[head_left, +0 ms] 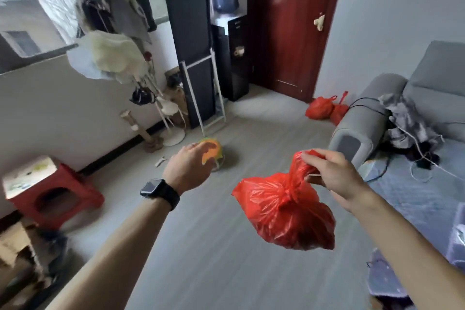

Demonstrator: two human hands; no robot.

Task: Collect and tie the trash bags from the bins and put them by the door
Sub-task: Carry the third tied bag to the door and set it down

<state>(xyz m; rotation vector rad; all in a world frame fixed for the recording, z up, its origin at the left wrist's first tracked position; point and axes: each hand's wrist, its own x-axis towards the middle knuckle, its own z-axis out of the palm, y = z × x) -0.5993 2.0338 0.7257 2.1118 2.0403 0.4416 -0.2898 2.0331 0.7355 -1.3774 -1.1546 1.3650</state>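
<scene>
A knotted red trash bag (286, 214) hangs in the air over the grey floor, and my right hand (332, 176) is shut on its twisted top above the knot. My left hand (188, 166), with a black watch on the wrist, is held out in front of me with nothing in it, its fingers loosely curled. Two more red trash bags (324, 109) lie on the floor beside the dark red door (289, 25), between the door and the sofa arm.
A grey sofa (432, 98) with clothes and cables fills the right side. An orange and green round object (214, 151) lies on the floor past my left hand. A red stool (55, 196), a coat stand (151, 88) and a water dispenser (230, 58) line the left wall.
</scene>
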